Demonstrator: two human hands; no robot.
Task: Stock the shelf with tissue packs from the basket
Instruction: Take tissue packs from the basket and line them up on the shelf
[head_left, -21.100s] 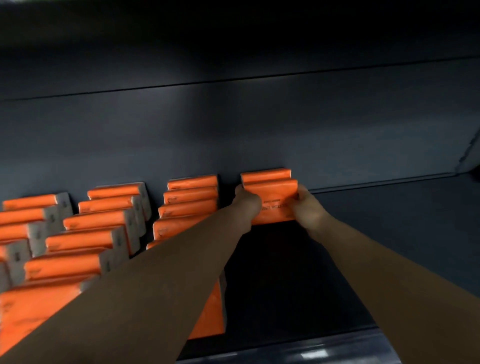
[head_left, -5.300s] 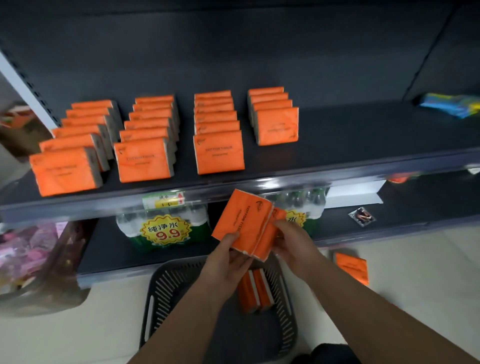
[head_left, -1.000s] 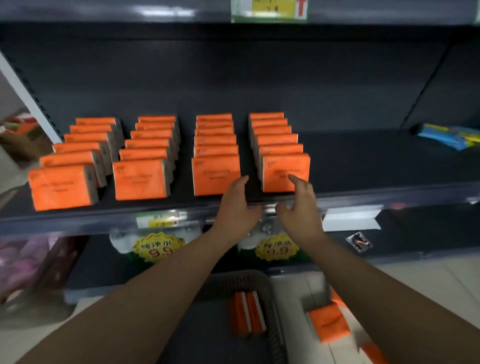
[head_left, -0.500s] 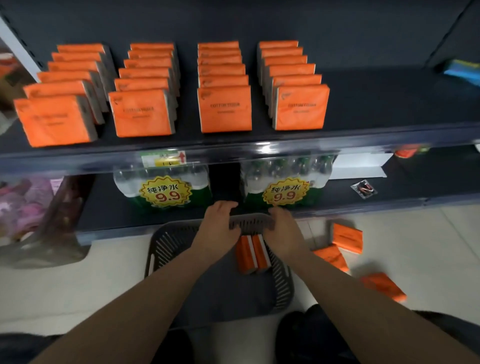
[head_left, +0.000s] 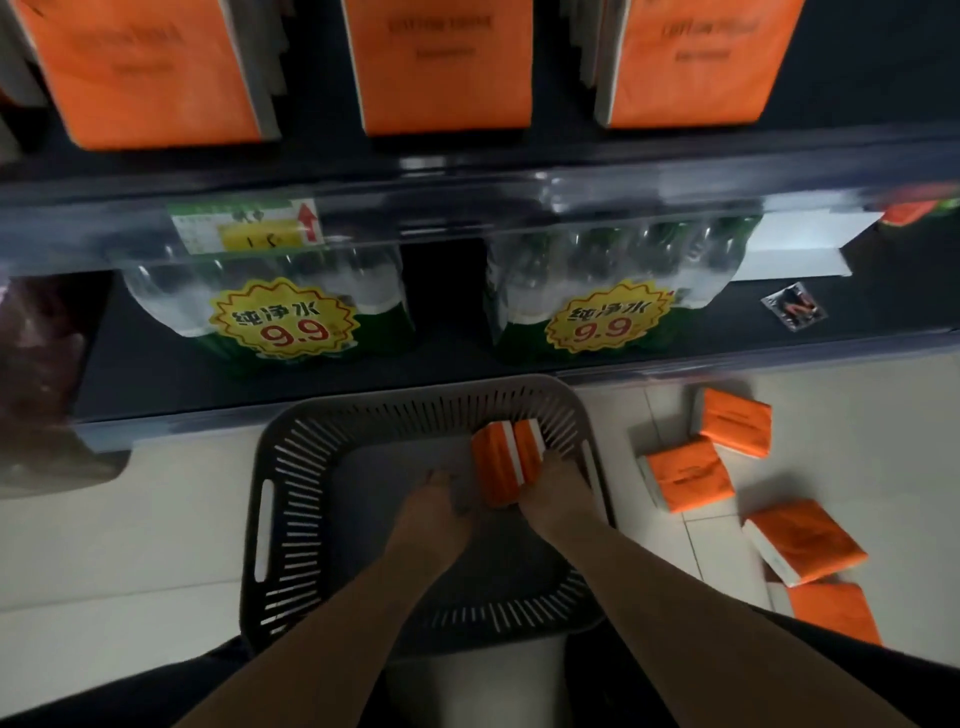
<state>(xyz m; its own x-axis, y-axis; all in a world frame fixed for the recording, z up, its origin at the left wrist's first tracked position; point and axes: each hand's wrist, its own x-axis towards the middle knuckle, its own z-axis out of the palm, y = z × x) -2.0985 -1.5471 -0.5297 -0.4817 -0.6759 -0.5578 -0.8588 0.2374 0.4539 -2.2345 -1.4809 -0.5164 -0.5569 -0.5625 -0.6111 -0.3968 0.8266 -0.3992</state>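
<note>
We reach both hands into the grey slotted basket (head_left: 291, 467) on the tiled floor: right hand (head_left: 558, 493) is closed round the near end of two orange tissue packs (head_left: 506, 462) standing on edge at the basket's far-right corner, while left hand (head_left: 436, 512) sits just beside them, fingers curled down, grip can't be told. Above, front packs on the shelf (head_left: 467, 171) face us over bottled-water multipacks (head_left: 280, 312) w/ 9.9 stickers; four loose packs (head_left: 685, 480) lie on the floor right of the basket
</note>
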